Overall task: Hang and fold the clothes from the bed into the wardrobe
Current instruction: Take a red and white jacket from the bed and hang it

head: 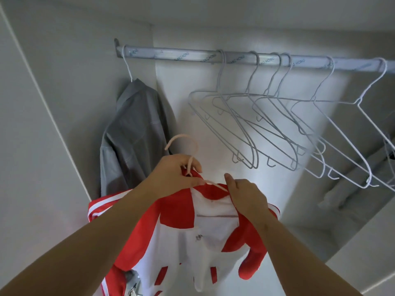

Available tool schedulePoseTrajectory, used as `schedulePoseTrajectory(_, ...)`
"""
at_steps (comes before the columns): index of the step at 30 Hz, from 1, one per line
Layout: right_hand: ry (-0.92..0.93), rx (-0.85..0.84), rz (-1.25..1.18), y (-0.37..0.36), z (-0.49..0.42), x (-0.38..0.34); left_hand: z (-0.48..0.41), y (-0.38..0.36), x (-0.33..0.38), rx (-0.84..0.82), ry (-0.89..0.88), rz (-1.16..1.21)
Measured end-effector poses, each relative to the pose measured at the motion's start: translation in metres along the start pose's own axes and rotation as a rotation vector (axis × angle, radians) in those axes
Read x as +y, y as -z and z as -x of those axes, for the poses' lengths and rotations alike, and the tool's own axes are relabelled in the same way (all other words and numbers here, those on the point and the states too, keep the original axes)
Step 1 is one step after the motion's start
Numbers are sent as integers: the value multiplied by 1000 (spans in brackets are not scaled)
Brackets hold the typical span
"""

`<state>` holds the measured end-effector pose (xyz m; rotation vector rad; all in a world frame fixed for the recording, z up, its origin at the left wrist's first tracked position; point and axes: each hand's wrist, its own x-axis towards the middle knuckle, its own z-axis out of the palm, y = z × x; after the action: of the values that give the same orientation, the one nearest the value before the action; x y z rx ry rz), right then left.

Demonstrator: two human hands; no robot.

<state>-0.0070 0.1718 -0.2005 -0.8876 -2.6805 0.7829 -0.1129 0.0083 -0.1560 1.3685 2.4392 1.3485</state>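
Holding a red and white jacket (pixel 192 242) up on a pink hanger (pixel 183 138) inside the wardrobe (pixel 74 71), below the rail (pixel 171 55) and not yet hooked over it. Clenching the left hand (pixel 177 175) round the hanger's neck just under the hook, fingers curled tight and pressing against the red collar. Pinching the jacket's shoulder against the hanger's arm with the right hand (pixel 245 195), fingers curled down over the cloth, thumb sticking up free. Letting the jacket's body and sleeves hang down between the two forearms. Pointing the hook up and to the left, near a grey shirt (pixel 132 135) hanging at the left end of the rail. Leaving a row of bare white hangers (pixel 256 116) hanging along the rail to the right, well apart from both hands.
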Motion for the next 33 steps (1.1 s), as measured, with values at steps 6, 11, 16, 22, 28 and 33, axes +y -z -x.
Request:
schedulePoseTrajectory(6, 72, 40, -20, 0, -3, -15, 1, 3, 0, -23, -54, -65)
schedulePoseTrajectory(11, -81, 120, -171, 20, -12, 2, 7, 18, -25, -9, -50, -340)
schedulePoseTrajectory(16, -173, 128, -212, 25, -14, 8, 0, -4, -29, 14, -16, -369)
schedulePoseTrajectory(22, -141, -233, -420, 47, -3, 3, -19, -27, -27, 155, 66, -187)
schedulePoseTrajectory(28, -225, -333, -554, 51, -3, -14, -35, -17, -29, 103, 94, -196)
schedulePoseTrajectory(33, -289, -305, -698, 42, -7, -43, -44, 5, -34, 201, 169, -180)
